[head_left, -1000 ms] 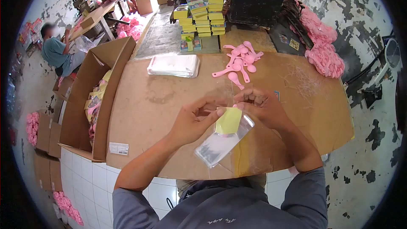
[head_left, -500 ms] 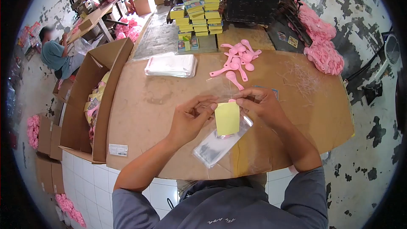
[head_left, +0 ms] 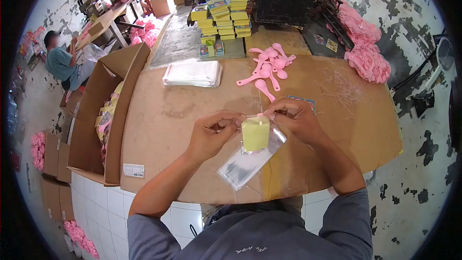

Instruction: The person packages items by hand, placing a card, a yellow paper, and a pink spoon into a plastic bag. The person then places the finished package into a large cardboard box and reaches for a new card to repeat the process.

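Note:
A clear plastic bag point(head_left: 246, 151) with a yellow card point(head_left: 255, 136) inside is held upright over the table in front of me. My left hand point(head_left: 211, 134) pinches its top left corner between thumb and fingers. At the top right corner, my right hand point(head_left: 294, 119) pinches the bag the same way. A little pink shows at the top edge and below the card; what it belongs to is mostly hidden. Under the bag lie flat clear bags point(head_left: 243, 169). Just beyond my hands sits a pile of pink plastic scoops point(head_left: 271, 65).
An open cardboard box point(head_left: 91, 115) of packed items stands left. A stack of clear bags point(head_left: 192, 73) and piles of yellow-edged cards point(head_left: 221, 17) lie farther back. Pink bundles point(head_left: 365, 58) are at right. A printed card point(head_left: 307, 102) lies beyond my right hand. A person point(head_left: 65, 62) sits far left.
The clear flap that stood up above the yellow card is now folded down at the top edge. Both hands stay at the bag's corners, the left slightly farther left.

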The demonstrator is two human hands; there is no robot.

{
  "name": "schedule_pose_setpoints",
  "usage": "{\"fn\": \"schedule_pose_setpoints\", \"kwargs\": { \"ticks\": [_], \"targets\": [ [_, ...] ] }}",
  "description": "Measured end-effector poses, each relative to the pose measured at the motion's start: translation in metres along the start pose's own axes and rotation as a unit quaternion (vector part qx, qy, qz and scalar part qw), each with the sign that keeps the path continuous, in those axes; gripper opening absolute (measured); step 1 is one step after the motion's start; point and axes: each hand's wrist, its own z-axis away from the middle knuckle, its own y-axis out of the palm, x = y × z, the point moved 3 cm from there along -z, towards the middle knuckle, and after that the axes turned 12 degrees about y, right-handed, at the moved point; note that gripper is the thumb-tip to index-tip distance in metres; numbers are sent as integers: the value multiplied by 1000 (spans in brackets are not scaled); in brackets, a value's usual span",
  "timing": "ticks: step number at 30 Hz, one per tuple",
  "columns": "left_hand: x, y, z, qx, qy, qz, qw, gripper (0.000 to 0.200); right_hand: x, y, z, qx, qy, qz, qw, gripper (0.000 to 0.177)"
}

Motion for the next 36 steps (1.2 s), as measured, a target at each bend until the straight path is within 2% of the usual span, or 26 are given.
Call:
{"fn": "schedule_pose_setpoints", "kwargs": {
  "ticks": [5, 6, 8, 12, 18, 23, 26, 29, 32, 36],
  "targets": [
    [-6, 0, -2, 5, -9, -24, 1000, 16, -6, -3, -1, 21, 17, -53, 998, 14],
    [-7, 0, -2, 8, -6, -29, 1000, 16, -5, -2, -1, 14, 15, -28, 999, 14],
    [-3, 0, -3, 4, -26, -28, 999, 14, -4, 1, -1, 2, 11, 21, 1000, 16],
    [3, 0, -2, -7, -83, -4, 997, 14, -11, 1, -1, 29, 37, -14, 999, 17],
    [11, -2, -4, -30, -92, 42, 994, 21, -13, 2, -3, 52, 64, -49, 995, 21],
    [6, -1, -5, -35, -75, 44, 996, 26, -14, 4, -5, 55, 51, -61, 995, 32],
    [3, -2, -5, -41, -76, 47, 995, 27, -10, 7, -1, 88, 44, -43, 994, 36],
    [-1, -3, -6, -44, -69, 40, 996, 29, -17, 11, -1, 135, 79, -54, 986, 38],
    [-4, -2, -7, -61, -52, 33, 996, 30, -23, 10, -3, 145, 79, -47, 985, 39],
    [-6, 9, -8, -22, -34, 17, 999, 28, -19, 7, -4, 112, 73, -67, 989, 40]
  ]
}}
